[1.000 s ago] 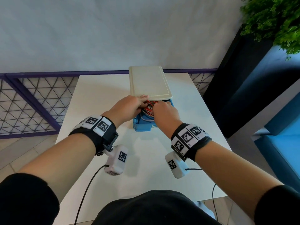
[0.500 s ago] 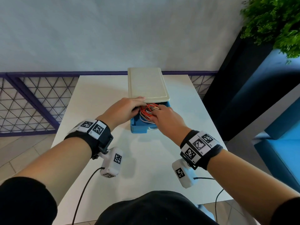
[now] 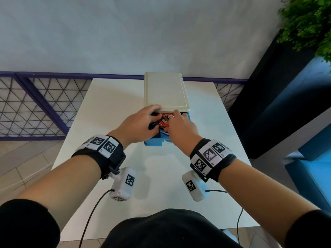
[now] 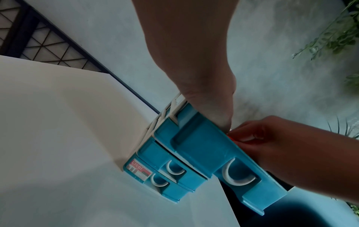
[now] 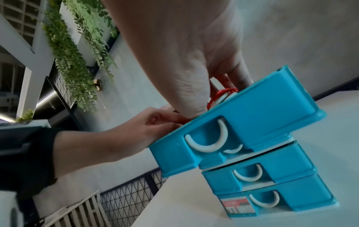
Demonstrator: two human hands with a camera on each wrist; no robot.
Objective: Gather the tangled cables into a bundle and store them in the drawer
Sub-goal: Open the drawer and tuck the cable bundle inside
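Observation:
A bundle of red, orange and white cables (image 3: 162,121) lies in the pulled-out top drawer (image 3: 153,142) of a small blue drawer unit with a cream top (image 3: 164,90). My left hand (image 3: 152,116) reaches into the drawer from the left, fingers curled on the bundle. From the right, my right hand (image 3: 172,117) pinches the cables near their metal plug ends. The right wrist view has red cable loops (image 5: 223,94) under my right fingers (image 5: 239,76), above the drawer's wall (image 5: 262,115). In the left wrist view the drawer (image 4: 209,145) hides my left fingertips.
The unit stands at the far middle of a white table (image 3: 107,113), with two shut blue drawers (image 5: 272,176) under the open one. A purple mesh fence (image 3: 35,108) runs behind and to the left. A dark planter with green leaves (image 3: 304,24) stands at the right.
Both hands stay at the open drawer. The right hand drew back, then moved in over the bundle again. The left hand's fingers have gone deeper among the cables.

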